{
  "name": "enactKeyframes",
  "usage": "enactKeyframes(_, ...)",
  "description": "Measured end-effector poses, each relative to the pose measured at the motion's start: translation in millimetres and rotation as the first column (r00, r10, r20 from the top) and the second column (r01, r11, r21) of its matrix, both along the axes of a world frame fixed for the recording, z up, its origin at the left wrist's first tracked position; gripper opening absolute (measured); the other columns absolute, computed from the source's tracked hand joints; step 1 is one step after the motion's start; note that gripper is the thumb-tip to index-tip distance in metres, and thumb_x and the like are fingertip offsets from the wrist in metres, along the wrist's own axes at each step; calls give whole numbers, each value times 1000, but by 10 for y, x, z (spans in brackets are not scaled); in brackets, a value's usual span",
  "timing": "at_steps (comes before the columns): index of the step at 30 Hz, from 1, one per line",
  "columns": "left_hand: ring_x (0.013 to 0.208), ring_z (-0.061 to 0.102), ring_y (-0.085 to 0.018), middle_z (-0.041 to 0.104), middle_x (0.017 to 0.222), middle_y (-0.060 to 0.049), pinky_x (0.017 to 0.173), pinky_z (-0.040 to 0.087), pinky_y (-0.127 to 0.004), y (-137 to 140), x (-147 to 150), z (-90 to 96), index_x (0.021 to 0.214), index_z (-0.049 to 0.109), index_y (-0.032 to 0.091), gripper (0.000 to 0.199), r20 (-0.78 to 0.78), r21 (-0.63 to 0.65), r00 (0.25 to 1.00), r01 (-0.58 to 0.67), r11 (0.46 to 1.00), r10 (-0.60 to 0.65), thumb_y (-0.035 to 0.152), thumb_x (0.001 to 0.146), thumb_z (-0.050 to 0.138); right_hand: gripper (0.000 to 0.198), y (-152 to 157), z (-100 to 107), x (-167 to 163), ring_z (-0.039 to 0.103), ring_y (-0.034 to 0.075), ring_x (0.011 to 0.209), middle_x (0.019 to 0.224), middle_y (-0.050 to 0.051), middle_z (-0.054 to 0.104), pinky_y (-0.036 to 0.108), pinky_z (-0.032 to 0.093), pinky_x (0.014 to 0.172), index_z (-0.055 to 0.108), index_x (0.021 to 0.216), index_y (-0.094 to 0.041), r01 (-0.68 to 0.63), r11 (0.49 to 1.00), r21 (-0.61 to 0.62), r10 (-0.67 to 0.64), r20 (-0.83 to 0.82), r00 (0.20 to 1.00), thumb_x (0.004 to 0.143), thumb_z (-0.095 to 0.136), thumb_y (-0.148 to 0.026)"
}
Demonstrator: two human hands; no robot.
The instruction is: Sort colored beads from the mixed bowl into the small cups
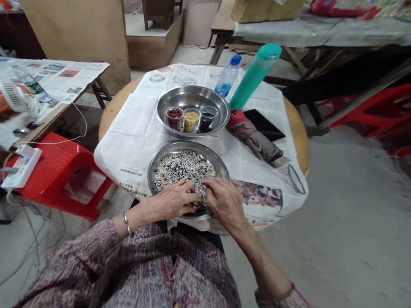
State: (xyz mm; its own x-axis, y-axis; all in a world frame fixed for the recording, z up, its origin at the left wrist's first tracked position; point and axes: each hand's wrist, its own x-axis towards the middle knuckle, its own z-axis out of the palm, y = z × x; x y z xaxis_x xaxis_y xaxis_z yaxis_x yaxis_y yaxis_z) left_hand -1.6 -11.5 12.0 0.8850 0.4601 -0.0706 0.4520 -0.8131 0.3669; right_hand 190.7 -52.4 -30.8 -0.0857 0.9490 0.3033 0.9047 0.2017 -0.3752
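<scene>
A shallow steel basin [152, 168] near the table's front edge holds a spread layer of mixed white, black and yellowish grains [181, 163]. Over its near part, my left hand [174, 199] rests with bent fingers apart, their tips at the grains. My right hand [226, 202] reaches over the right rim, fingers curled down together into the grains; whatever they pinch is hidden. Behind stands a second steel basin [193, 94] with three clear cups: dark red beans [175, 114], yellow grains [191, 118] and black grains [206, 118].
Newspaper [127, 132] covers the round table. A water bottle [227, 78], a teal bottle [254, 76], a folded umbrella [256, 137] and a dark phone-like slab [264, 125] stand or lie behind right. Left, a red stool [62, 169] bears a power strip [22, 168].
</scene>
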Motion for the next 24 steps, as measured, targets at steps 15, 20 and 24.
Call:
enactKeyframes(15, 119, 49, -27, 52, 129, -11, 97, 50, -39, 351, -206, 57, 118, 59, 18, 21, -104, 253, 925, -332, 909, 367, 22, 97, 55, 28, 0, -132, -156, 61, 23, 96, 103, 7, 74, 34, 39, 84, 69, 108, -18, 169, 972, 162, -159, -74, 985, 91, 48, -12)
enactKeyframes(20, 115, 52, -32, 50, 129, -13, 92, 52, -44, 158, -370, 121, 129, 48, 19, 52, -214, 183, 920, -291, 939, 327, 35, 86, 73, 23, 11, -145, -180, 62, 22, 93, 101, 6, 76, 35, 38, 82, 71, 103, -20, 182, 969, 167, -162, -126, 979, 93, 51, -16)
enactKeyframes(24, 106, 59, -23, 54, 118, -9, 94, 52, -38, 60, -215, 35, 121, 49, 18, 32, -143, -14, 957, -257, 966, 253, 15, 91, 60, 26, 17, -161, -197, 64, 22, 92, 101, 5, 77, 35, 39, 81, 72, 102, -20, 198, 963, 181, -159, -208, 965, 92, 49, -13)
